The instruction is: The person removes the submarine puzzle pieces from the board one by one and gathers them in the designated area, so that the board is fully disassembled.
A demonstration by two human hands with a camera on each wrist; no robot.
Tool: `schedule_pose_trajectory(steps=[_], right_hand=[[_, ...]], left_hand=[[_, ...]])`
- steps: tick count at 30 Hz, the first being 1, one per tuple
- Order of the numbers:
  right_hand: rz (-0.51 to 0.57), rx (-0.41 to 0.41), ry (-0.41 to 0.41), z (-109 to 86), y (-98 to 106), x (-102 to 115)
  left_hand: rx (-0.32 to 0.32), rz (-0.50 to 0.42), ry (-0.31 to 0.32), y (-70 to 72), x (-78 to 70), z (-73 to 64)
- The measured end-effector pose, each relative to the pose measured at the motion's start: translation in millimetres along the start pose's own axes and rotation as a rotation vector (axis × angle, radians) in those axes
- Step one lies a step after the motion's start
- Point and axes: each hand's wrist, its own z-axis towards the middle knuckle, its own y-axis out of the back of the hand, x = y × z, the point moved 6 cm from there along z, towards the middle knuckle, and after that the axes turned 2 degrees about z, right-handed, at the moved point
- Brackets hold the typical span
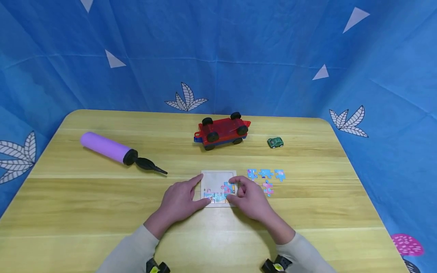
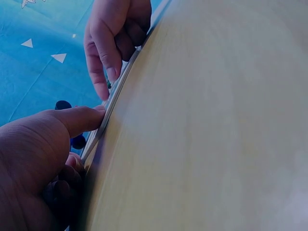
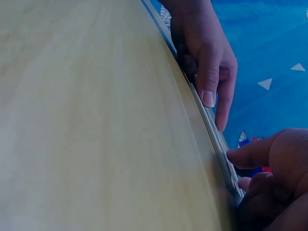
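A square jigsaw puzzle board point(image 1: 218, 177) lies on the table in front of me, with joined pieces point(image 1: 218, 198) along its bottom row. My left hand point(image 1: 179, 199) rests at the board's left side, its thumb on the lower left corner and its index finger at the upper left, both fairly straight. At the right side, my right hand point(image 1: 252, 199) has its bent index finger and thumb around a pink and blue puzzle piece point(image 1: 227, 186) that sits in the board. Both wrist views show the fingertips right at the board's thin edge.
Several loose puzzle pieces point(image 1: 266, 173) lie right of the board, close to the right hand. Behind are a red toy vehicle point(image 1: 223, 131) with black wheels facing up and a small green toy car point(image 1: 275, 142). A purple hand pump point(image 1: 106, 146) with a black nozzle lies at left.
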Motion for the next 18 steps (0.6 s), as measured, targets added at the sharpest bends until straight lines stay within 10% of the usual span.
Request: schedule_pose_trajectory(steps=[18], right_hand=[[0.02,0.027,-0.042,6.4,-3.6,1.1]], left_hand=[[0.015,0.0,0.011,1.1,-0.6,0.1]])
